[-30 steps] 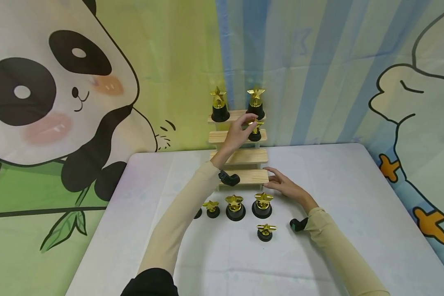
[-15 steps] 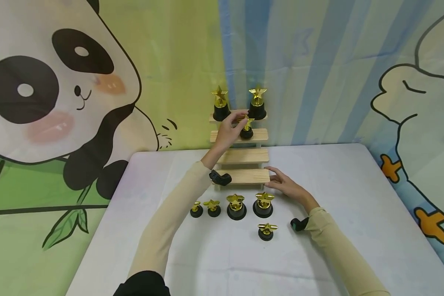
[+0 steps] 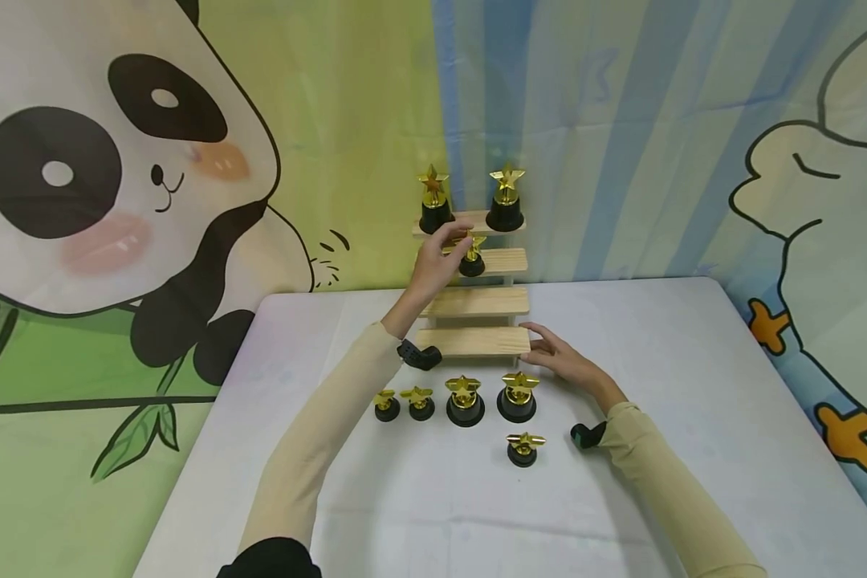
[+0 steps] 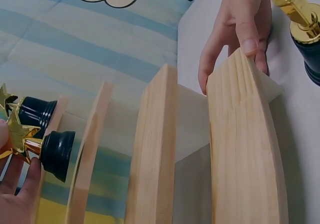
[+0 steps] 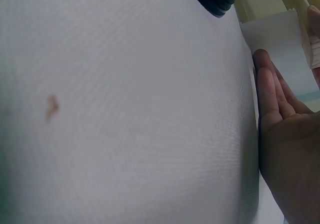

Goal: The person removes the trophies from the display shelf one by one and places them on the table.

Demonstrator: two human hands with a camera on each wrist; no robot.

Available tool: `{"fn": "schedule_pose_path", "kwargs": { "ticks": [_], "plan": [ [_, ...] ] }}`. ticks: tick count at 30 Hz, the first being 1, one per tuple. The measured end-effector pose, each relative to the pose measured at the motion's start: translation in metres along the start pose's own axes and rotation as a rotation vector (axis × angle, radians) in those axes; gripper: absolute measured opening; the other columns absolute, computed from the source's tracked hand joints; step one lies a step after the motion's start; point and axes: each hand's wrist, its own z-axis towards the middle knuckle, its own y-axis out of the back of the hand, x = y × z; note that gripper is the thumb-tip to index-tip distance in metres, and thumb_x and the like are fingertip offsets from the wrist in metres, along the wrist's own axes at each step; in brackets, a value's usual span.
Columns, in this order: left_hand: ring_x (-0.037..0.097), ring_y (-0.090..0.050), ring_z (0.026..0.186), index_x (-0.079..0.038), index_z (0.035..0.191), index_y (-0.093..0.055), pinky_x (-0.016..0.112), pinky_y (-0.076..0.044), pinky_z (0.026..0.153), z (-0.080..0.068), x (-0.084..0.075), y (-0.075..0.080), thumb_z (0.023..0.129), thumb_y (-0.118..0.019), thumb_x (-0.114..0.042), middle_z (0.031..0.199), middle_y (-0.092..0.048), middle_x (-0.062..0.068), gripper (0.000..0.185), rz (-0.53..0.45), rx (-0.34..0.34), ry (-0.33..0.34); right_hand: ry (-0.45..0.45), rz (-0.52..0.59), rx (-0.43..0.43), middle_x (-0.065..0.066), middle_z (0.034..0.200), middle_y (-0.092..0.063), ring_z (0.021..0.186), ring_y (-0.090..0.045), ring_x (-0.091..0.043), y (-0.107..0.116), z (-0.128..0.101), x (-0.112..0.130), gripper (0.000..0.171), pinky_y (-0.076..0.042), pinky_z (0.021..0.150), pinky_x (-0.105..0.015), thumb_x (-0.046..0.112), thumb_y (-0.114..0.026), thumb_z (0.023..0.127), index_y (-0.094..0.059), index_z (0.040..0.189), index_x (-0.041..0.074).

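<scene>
While the small star trophy (image 3: 471, 255) is pinched by the left hand (image 3: 433, 261), it is now seen further left on the second shelf (image 3: 502, 260), upper centre of the frame. The lowest shelf (image 3: 477, 341) stays touched by the relaxed right hand (image 3: 559, 361).

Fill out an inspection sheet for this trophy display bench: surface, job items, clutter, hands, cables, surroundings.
Surface: white table, one small brownish spot in the right wrist view.
Job items: wooden stepped stand; two star trophies on the top step; one small trophy on the second step; five loose trophies on the table before the stand.
Clutter: nothing seen.
Hands: left hand pinches the small trophy; right hand rests with straight fingers against the bottom step's right end.
Cables: nothing seen; black wrist cameras on both sleeves.
Surroundings: cartoon panda backdrop, blue striped curtain.
</scene>
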Motion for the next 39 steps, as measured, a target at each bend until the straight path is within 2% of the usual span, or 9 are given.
{"fn": "schedule_pose_path", "kwargs": {
  "ticks": [7,10,17,23,27,32,39],
  "plan": [
    [0.033,-0.060,0.116,0.001,0.128,-0.057,0.043,-0.055,0.093,-0.006,-0.001,-0.001,0.098,-0.056,-0.010,0.126,-0.060,0.023,0.032,-0.035,0.003,-0.026,-0.003,0.003,-0.007,-0.026,0.149,-0.039,0.137,-0.041,-0.042,0.000,0.000,0.001,0.073,-0.028,0.114,-0.063,0.037,-0.058,0.097,-0.015,0.155,0.027],
    [0.032,-0.061,0.115,-0.001,0.128,-0.057,0.041,-0.056,0.092,-0.011,-0.001,-0.001,0.098,-0.056,-0.011,0.126,-0.061,0.022,0.032,-0.034,0.005,-0.023,0.003,0.010,-0.005,-0.027,0.149,-0.039,0.137,-0.040,-0.043,0.001,0.000,0.001,0.073,-0.027,0.114,-0.063,0.035,-0.058,0.097,-0.015,0.155,0.027],
    [0.023,-0.061,0.116,-0.009,0.128,-0.059,0.035,-0.056,0.091,-0.024,0.018,-0.005,0.098,-0.058,-0.021,0.126,-0.063,0.012,0.032,-0.058,0.025,-0.024,-0.013,0.010,-0.009,-0.026,0.150,-0.037,0.138,-0.039,-0.042,0.001,0.001,0.004,0.074,-0.026,0.114,-0.064,0.037,-0.058,0.097,-0.014,0.155,0.027],
    [0.022,-0.063,0.114,-0.011,0.127,-0.060,0.035,-0.056,0.091,-0.051,0.011,-0.003,0.098,-0.058,-0.024,0.125,-0.064,0.012,0.031,-0.030,0.055,-0.055,0.013,0.020,0.004,-0.029,0.149,-0.039,0.137,-0.040,-0.044,0.000,-0.002,0.008,0.074,-0.027,0.114,-0.064,0.033,-0.057,0.098,-0.013,0.156,0.022],
    [0.021,-0.062,0.116,-0.010,0.126,-0.060,0.030,-0.056,0.088,-0.070,0.006,-0.001,0.098,-0.059,-0.024,0.126,-0.064,0.012,0.031,-0.047,0.051,-0.033,0.034,0.018,0.011,-0.029,0.147,-0.040,0.136,-0.040,-0.044,0.000,0.001,0.001,0.072,-0.029,0.113,-0.063,0.033,-0.057,0.098,-0.015,0.156,0.021],
    [0.022,-0.062,0.114,-0.008,0.125,-0.061,0.025,-0.057,0.085,-0.092,-0.001,0.000,0.097,-0.060,-0.021,0.124,-0.064,0.012,0.031,-0.071,0.057,-0.029,0.019,0.007,0.007,-0.029,0.147,-0.041,0.136,-0.041,-0.044,-0.001,0.001,0.000,0.073,-0.029,0.113,-0.064,0.035,-0.058,0.097,-0.015,0.155,0.022],
    [0.023,-0.064,0.107,-0.007,0.125,-0.061,0.031,-0.057,0.089,-0.118,-0.013,0.003,0.096,-0.060,-0.012,0.122,-0.065,0.012,0.029,-0.076,0.098,-0.046,-0.015,0.017,-0.001,-0.027,0.148,-0.040,0.137,-0.041,-0.043,-0.002,0.000,0.000,0.075,-0.027,0.114,-0.063,0.038,-0.059,0.096,-0.015,0.155,0.026]
  ]
}}
